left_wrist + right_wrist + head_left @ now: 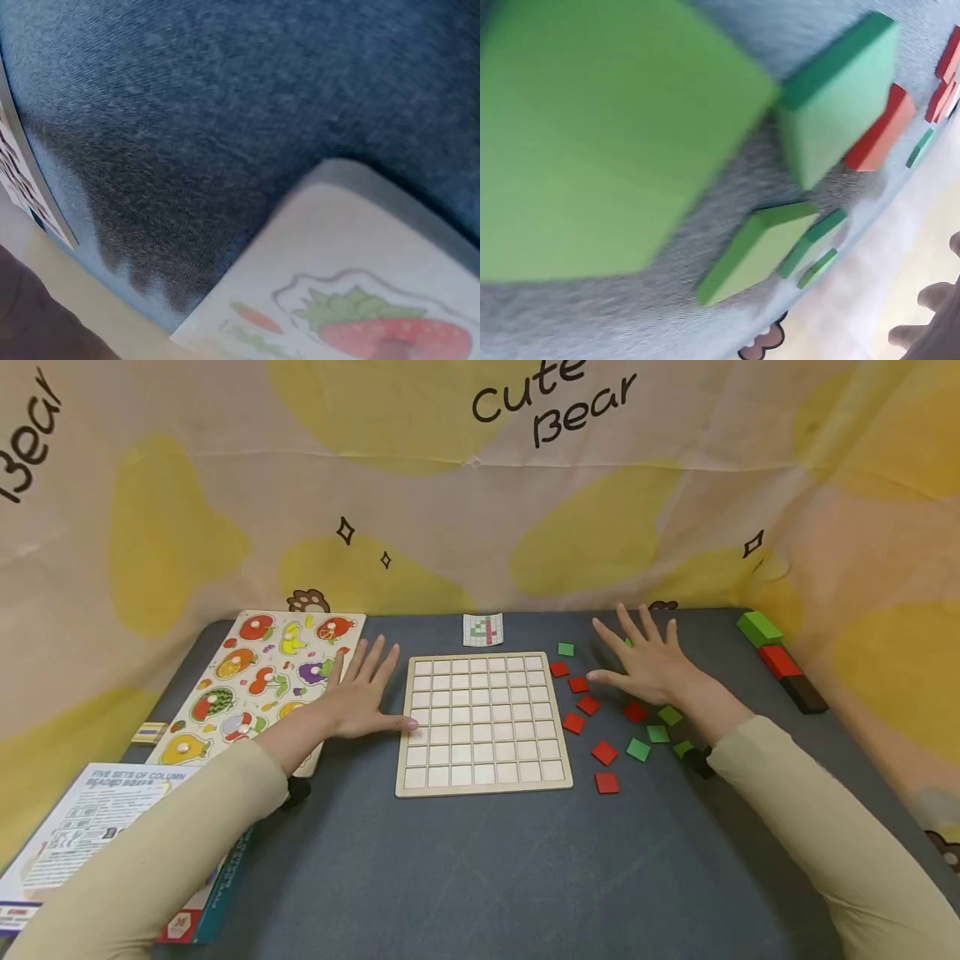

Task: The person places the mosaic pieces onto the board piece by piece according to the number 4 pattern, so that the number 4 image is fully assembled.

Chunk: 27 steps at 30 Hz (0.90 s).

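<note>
My left hand (362,695) has its fingers spread, between the fruit puzzle board (262,689) and a wooden grid board (483,722); its thumb tip overlaps the grid's left edge. Over the loose tiles on the right, my right hand (648,664) is spread wide and holds nothing. Red tiles (588,705) and green tiles (638,749) lie scattered right of the grid. A small pattern card (483,630) sits behind the grid. Close up in the right wrist view are a large green tile (607,142) and part of my hand (934,315). The grid's squares hold no coloured tiles.
Green, red and black blocks (780,662) form a row at the right edge. At the left lie a boxed set (90,843) with a printed back and a small yellow-and-white box (149,733). A patterned cloth (450,493) hangs behind the table.
</note>
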Tool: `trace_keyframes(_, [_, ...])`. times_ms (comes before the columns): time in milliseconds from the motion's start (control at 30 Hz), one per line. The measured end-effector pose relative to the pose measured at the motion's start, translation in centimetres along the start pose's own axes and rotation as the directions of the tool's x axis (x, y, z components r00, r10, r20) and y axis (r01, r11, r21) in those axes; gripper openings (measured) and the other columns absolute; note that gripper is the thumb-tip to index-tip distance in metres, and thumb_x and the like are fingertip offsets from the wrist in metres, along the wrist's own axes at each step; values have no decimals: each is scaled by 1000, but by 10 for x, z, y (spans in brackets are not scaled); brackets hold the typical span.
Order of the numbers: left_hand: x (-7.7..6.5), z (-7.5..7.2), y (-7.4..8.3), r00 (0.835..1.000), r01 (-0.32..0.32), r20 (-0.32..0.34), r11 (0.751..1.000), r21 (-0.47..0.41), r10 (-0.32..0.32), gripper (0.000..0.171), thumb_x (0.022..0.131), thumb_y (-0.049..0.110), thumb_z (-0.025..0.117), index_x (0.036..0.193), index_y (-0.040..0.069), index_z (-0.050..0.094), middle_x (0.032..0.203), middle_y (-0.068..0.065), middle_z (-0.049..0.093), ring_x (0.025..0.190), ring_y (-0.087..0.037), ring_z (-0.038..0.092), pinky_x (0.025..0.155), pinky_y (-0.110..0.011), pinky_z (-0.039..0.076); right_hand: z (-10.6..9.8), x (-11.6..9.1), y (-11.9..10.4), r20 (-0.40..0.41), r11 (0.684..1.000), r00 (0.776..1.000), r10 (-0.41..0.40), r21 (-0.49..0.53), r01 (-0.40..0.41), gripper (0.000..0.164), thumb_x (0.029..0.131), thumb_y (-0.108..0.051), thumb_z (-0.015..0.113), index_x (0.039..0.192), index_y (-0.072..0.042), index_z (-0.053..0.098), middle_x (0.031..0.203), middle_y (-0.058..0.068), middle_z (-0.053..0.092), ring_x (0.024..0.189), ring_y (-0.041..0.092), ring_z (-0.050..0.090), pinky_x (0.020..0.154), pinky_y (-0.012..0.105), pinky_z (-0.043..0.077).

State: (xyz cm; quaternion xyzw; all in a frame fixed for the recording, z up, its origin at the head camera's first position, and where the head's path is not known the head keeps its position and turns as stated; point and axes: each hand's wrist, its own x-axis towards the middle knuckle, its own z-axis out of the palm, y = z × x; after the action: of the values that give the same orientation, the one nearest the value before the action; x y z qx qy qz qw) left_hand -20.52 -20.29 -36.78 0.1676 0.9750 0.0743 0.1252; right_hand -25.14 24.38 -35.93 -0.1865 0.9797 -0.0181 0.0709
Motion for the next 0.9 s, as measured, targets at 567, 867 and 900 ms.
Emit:
trace_keyframes(567, [22, -5, 1, 966, -160, 156, 948, -277, 208, 135, 70, 46, 87, 156, -8, -2, 164, -30, -9, 152, -50, -7, 124, -63, 6, -6, 56, -31, -7, 959, 998, -58, 278, 58, 47, 96, -22, 64, 137, 0, 54, 143, 26, 48, 133, 45, 43, 108, 57, 42])
trace_keyframes(867, [25, -2, -3, 962, -147, 189, 955, -256, 198, 134, 70, 46, 87, 155, -10, 0, 164, -31, -4, 152, -50, -1, 124, -62, 10, 4, 69, -34, 35, 946, 998, -60, 321, 46, 32, 96, -19, 65, 121, 1, 62, 116, 22, 63, 105, 35, 58, 92, 48, 49])
trace_keyframes(900, [25, -2, -3, 962, -146, 189, 956, -255, 197, 134, 70, 46, 87, 155, -10, 0, 164, -31, -4, 152, -50, -1, 124, -62, 10, 5, 70, -34, 34, 944, 998, -53, 328, 39, 29, 96, -18, 65, 118, 1, 63, 115, 22, 64, 104, 34, 59, 90, 47, 50])
